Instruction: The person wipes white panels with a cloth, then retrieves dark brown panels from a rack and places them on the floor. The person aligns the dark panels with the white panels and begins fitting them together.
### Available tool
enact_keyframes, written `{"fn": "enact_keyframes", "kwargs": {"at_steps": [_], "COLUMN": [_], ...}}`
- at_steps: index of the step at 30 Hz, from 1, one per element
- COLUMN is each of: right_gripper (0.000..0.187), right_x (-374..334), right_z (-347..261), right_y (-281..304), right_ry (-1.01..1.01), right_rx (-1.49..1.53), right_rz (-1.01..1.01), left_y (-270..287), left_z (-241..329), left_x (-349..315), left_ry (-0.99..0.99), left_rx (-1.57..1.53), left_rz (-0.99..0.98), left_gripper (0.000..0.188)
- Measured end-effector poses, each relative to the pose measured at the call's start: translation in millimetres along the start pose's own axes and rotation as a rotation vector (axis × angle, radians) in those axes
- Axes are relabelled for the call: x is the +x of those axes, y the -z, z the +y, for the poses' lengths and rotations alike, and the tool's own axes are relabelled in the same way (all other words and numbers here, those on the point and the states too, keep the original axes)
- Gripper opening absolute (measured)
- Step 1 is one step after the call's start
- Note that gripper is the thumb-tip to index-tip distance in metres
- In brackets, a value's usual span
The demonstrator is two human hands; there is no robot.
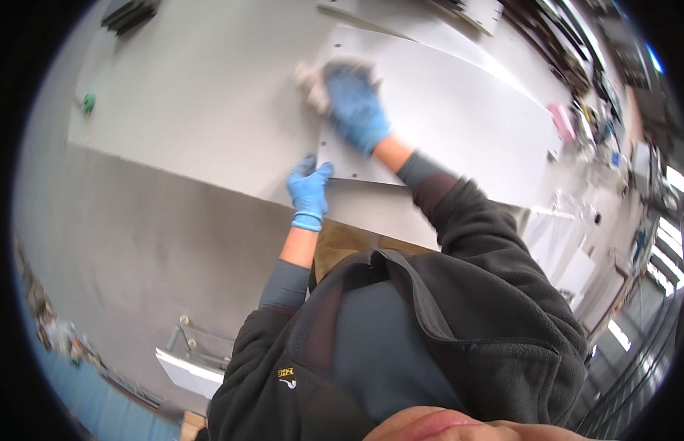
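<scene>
At upper centre, rag [310,88] is clutched by right hand [354,106]; panel [452,110] is touched by left hand [308,194], grip unclear; strokes are best overlapped.

Two gloved hands [308,194] [354,106], one beige rag [310,87] and one dark-dotted white panel [460,117] share one worktable [202,95].

Diffuse light brightens the smooth light-grey bench [195,95] and the flat white rectangular panel [460,110], with only faint, soft shadows. Long white roof lights [671,239] glare, blown out, around 3 o'clock. Motion smears the right hand in its blue knitted glove [353,103] and the bunched beige cloth [310,87] at 12 o'clock; the left hand in matching blue [309,192] is sharper. Fisheye curvature bends edges, black vignetting rings the view, and clutter [59,331] at 8 o'clock looks soft.
</scene>
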State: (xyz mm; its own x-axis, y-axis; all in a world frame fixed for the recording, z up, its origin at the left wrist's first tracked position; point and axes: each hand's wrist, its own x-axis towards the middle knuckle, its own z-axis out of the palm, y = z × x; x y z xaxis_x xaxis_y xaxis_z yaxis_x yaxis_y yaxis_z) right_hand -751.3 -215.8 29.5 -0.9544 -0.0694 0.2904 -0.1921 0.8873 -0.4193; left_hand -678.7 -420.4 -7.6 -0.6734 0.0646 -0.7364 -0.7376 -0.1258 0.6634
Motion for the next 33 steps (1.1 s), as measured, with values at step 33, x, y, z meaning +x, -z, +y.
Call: {"fn": "enact_keyframes", "kwargs": {"at_steps": [33], "right_gripper": [0.041], "right_x": [-246.0], "right_z": [356.6], "right_y": [218.2], "right_ry": [-1.05], "right_rx": [-0.747], "right_rz": [0.344], "left_y": [-6.0], "left_z": [16.5], "left_x": [-22.3], "left_ry": [-0.024], "left_rx": [0.188], "left_rz": [-0.008], "left_gripper": [0.048]}}
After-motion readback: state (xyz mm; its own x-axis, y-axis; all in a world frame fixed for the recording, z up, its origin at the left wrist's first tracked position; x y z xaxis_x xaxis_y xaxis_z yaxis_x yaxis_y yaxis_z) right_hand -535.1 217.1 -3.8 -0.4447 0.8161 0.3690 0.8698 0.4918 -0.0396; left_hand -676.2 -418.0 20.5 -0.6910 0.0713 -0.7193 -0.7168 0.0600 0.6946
